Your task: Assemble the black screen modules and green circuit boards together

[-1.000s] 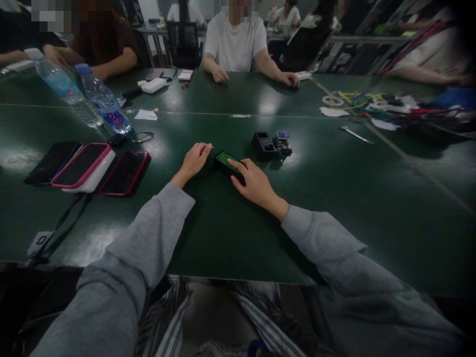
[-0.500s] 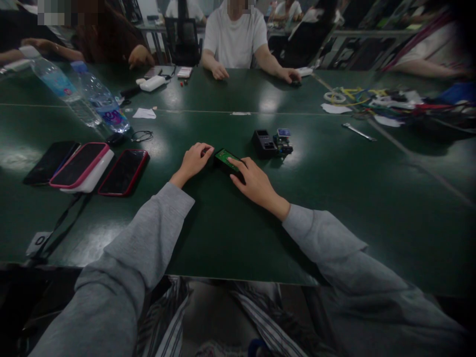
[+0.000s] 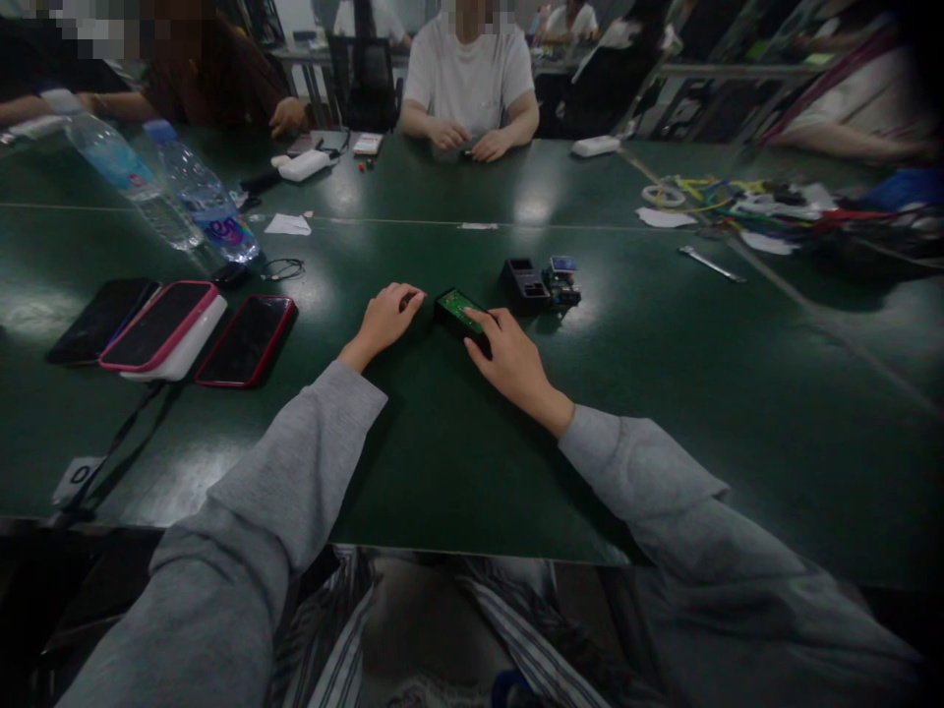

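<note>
Out toward the middle of the dark green tabletop (image 3: 413,472), the person's right hand (image 3: 512,366) lies over the near end of a small black box with a green circuit board (image 3: 458,310) set in its top, the fingers curled down around its sides in a narrow hold that seems meant to keep it from sliding. The left hand (image 3: 383,321) rests just beside the box's left end, fingers loosely bent and holding nothing, apparently there to brace. Just beyond the box stand a black open housing (image 3: 522,282) and a small blue-topped module (image 3: 561,279), near at hand. Toward the left edge three phones (image 3: 173,329) lie side by side, with two water bottles (image 3: 193,197) behind them. At the far edge another person's hands (image 3: 466,144) are drawn together in front of a white shirt.
</note>
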A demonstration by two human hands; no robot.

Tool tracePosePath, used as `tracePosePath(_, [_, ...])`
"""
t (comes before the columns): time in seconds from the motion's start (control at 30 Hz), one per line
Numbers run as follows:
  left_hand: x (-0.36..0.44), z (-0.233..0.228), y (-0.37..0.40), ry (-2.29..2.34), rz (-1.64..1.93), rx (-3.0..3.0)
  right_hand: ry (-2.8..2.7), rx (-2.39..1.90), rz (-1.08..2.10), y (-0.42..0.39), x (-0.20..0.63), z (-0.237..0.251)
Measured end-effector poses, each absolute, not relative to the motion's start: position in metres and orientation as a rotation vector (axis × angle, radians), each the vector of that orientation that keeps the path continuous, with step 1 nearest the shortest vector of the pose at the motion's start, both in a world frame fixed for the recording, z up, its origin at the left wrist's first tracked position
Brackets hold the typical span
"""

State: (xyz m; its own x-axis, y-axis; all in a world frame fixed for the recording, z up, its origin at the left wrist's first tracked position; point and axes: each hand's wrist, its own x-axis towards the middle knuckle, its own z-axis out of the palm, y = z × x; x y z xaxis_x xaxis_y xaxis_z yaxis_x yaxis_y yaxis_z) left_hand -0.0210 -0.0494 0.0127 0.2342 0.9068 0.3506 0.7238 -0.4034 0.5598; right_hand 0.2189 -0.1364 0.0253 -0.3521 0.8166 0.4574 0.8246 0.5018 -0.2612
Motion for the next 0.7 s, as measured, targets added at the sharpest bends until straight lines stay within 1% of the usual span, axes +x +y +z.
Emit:
tracePosePath(0.3, [-0.0225, 0.0104, -0.0463, 1.523, 0.92, 2.223, -2.269, -1.236, -0.009, -0.1342, 0.2205, 0.0239])
tracePosePath(0.57, [-0.0211, 0.0114, -0.0457, 1.516, 0.938, 2.186, -2.41, -1.189, -0.145, -0.1403, 0.2146, 0.0315])
tracePosePath(0.7, [-0.0199, 0.0134, -0.0478, 1.517, 0.932, 2.173, -2.432, -1.161, -0.136, -0.1418, 0.2131, 0.0332])
